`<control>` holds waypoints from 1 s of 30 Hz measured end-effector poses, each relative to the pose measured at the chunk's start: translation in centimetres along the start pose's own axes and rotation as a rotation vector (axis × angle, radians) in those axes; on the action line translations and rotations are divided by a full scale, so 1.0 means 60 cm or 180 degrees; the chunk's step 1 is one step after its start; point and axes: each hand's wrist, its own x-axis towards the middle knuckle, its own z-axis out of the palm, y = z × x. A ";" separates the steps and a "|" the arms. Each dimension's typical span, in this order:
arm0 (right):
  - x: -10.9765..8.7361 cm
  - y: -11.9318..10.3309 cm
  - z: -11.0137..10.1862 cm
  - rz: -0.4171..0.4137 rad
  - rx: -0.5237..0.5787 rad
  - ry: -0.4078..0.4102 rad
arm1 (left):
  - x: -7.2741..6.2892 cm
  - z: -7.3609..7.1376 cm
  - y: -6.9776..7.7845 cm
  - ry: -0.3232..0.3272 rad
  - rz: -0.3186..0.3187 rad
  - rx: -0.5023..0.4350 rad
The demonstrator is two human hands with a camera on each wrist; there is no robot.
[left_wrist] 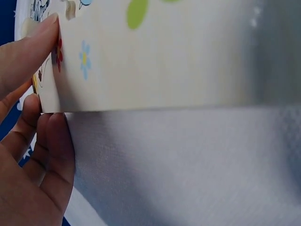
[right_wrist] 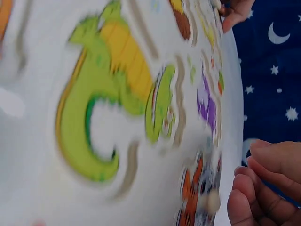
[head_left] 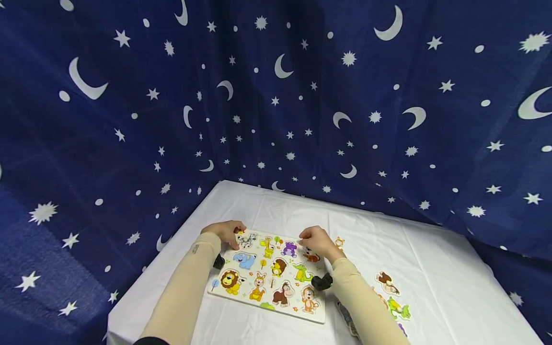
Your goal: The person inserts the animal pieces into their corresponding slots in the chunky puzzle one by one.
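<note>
A white wooden animal puzzle board (head_left: 246,296) lies on the cloth, with pictures of a lion (head_left: 230,281), an elephant (head_left: 245,260), a zebra (head_left: 247,240) and several other animals. At its far left corner my left hand (head_left: 224,232) holds the edge; in the left wrist view the thumb (left_wrist: 44,35) lies on the top face and the other fingers touch the side. Near the far right corner is my right hand (head_left: 319,242), fingers loosely curled, with nothing seen between them. Close to it is a tiger piece (right_wrist: 190,195) with a small wooden knob (right_wrist: 211,201).
Loose animal pieces lie right of the board: a monkey (head_left: 388,283), a green crocodile (head_left: 398,309), an orange animal (head_left: 339,242) and a dark piece (head_left: 346,318) partly under my right forearm. A white cloth (head_left: 448,268) covers the table. Blue star-patterned curtains (head_left: 276,96) hang behind.
</note>
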 end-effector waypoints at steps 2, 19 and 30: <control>-0.003 0.009 -0.007 0.0075 -0.0026 0.0044 | 0.002 0.001 -0.002 -0.0010 0.0015 -0.0020; -0.029 0.064 -0.063 0.0211 -0.0408 0.0285 | 0.002 0.001 -0.005 0.0056 -0.0074 -0.0050; -0.032 0.102 -0.088 0.0312 -0.0472 0.0382 | 0.005 0.000 -0.004 0.0057 -0.0098 0.0009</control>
